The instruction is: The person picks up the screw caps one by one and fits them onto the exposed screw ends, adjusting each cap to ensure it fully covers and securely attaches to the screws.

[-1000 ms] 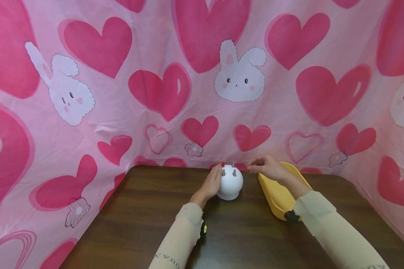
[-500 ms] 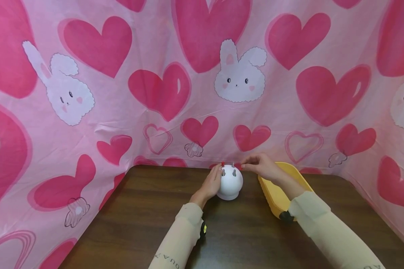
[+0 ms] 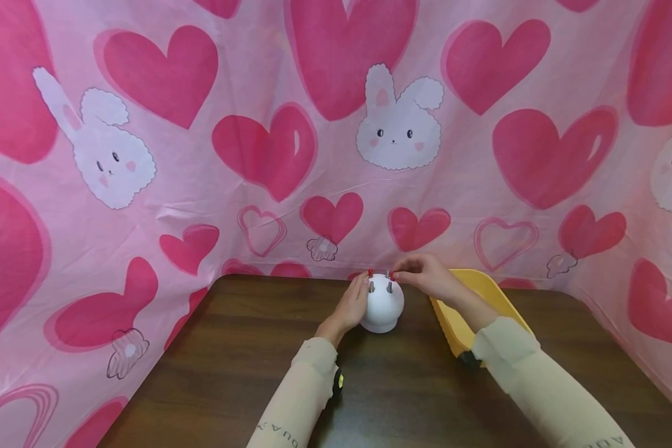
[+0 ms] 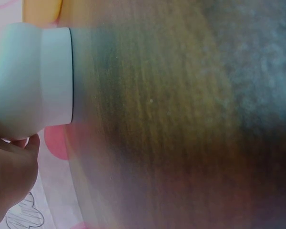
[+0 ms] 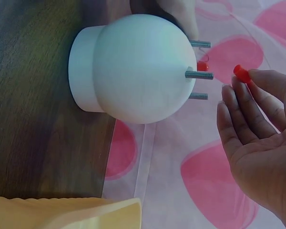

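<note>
A white ball-shaped stand on a round foot sits on the table, with several threaded metal studs poking out of its top. One red cap covers the far-left stud. My left hand lies along the ball's left side, fingers extended against it; the left wrist view shows this hand touching the white ball from the side. Between thumb and forefinger, my right hand pinches another small red cap. This cap is close to the right-hand studs, with a gap in the right wrist view.
A yellow tray stands to the right, partly hidden under my right forearm. The brown wooden table reaches back to a pink cloth printed with hearts and rabbits.
My right hand has moved left from near the tray to the studs, carrying the red cap. The left hand and the white ball have stayed put.
</note>
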### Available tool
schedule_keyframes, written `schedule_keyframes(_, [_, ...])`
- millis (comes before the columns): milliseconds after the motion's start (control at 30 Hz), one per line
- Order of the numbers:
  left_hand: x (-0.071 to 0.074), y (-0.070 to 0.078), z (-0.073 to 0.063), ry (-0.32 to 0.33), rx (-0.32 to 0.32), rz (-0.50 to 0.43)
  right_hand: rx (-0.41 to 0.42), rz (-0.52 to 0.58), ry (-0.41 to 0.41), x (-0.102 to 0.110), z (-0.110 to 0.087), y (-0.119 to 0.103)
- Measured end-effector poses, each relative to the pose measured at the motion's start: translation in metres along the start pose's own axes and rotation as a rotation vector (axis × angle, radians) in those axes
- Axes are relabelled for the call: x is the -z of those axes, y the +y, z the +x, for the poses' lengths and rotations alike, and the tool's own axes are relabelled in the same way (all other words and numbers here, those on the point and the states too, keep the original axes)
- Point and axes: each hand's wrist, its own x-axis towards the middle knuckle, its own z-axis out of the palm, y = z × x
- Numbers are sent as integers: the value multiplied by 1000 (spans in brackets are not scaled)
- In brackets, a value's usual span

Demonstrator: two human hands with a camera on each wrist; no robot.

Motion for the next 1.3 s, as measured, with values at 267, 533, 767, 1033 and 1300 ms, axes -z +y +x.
schedule_keyframes(267, [0,1,-1,-11,17,-14,16,-33,33,-6,3,-1])
schedule_keyframes(533, [1,1,-2,-11,8,-10,29,-40,40,-11,5,-8])
schedule_keyframes(767, [1,2,-2,-15,-2,-18,30,-59,51,-15,9,-6])
schedule_keyframes(1033, [1,3,-2,-13,-17,-7,15,-70,65,-17,12,-5])
schedule_keyframes(1300, [2,3,-1,-16,-4,-26,30,-70,62,-22,14,-8])
